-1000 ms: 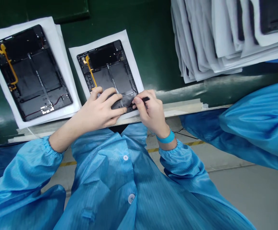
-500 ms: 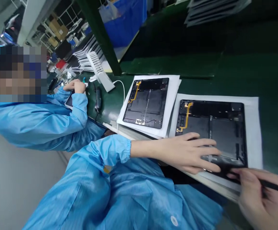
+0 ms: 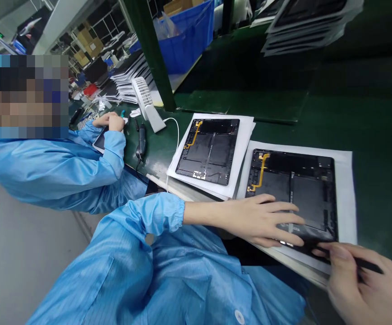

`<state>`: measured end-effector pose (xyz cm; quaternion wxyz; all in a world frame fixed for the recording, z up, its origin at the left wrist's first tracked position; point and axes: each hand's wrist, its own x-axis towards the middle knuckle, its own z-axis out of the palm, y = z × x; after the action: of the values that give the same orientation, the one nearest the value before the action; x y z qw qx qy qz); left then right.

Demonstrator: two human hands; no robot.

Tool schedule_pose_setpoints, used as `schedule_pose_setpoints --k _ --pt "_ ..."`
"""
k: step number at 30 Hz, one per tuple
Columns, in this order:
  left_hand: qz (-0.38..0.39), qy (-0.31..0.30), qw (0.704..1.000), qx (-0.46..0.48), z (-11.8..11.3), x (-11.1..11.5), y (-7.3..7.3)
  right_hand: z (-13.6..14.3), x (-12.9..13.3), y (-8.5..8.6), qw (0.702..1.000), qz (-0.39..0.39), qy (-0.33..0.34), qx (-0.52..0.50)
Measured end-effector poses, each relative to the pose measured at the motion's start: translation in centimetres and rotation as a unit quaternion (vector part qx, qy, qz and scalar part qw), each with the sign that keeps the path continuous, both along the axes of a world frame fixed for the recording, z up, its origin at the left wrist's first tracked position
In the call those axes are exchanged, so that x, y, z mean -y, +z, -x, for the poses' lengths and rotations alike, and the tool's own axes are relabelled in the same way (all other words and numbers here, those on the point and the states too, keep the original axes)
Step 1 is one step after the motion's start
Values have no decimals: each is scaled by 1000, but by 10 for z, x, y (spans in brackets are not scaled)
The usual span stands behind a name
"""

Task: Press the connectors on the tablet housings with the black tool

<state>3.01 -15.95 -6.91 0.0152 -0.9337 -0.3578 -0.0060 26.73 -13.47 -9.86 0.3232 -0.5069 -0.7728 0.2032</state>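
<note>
L hand [image 3: 263, 219] on tablet [image 3: 312, 198], R hand [image 3: 356, 280] w/ tool [image 3: 370, 265]

Tablet lies open, internals up, on white sheet [image 3: 346, 180] nr front edge of green worktop [image 3: 383, 180]. L hand: fingers spread wide across tablet's lower part, grip holding nothing. R hand: grip closed on blk tool, thumb & fingers pinching it by tablet's lower R corner; tip hidden, can't tell if it touches. Orange cable [image 3: 262, 174] runs down tablet's L side.

2nd tablet [image 3: 196, 155] just to L, also open, on own white sheets [image 3: 245, 135]. Further L: white slatted unit [image 3: 148, 104] w/ cord [image 3: 178, 133], blk handpiece [image 3: 142, 142] near it. Beyond that, co-worker's sleeve [image 3: 57, 171], blue; co-worker's hands [image 3: 116, 123] close tog. over a flat panel [image 3: 99, 142]. Behind: green post [image 3: 155, 67], blue bin [image 3: 189, 47]. Top R: sheet stack [image 3: 304, 40].
</note>
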Motion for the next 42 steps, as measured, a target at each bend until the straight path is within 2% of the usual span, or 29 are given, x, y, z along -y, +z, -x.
schedule_pose_setpoints --k 9,16,20,26,29,30,33,36,42 --pt "-24 -23 999 9 5 -1 -1 -8 -6 -6 999 -30 7 27" --pt "19 -20 1000 -14 2 0 8 -6 -5 -4 998 31 -26 38" --pt "16 -7 1000 -24 -2 1 14 -4 -5 -1 997 61 -40 -11" --pt "22 -13 1000 -3 6 -2 2 0 -10 -4 999 21 -9 -30" --pt "40 -23 998 37 3 4 -4 -2 -3 -3 996 16 11 -82" --pt "41 -16 998 53 1 5 -7 -4 -1 -5 991 22 6 -134" --pt "21 3 995 95 3 2 -23 -11 -1 -22 993 50 -20 -101" --pt "-9 -9 992 122 5 -3 -35 -17 -3 -34 987 61 8 -147" --pt "-44 -30 990 130 0 -4 -29 -17 0 -27 985 50 43 -161"
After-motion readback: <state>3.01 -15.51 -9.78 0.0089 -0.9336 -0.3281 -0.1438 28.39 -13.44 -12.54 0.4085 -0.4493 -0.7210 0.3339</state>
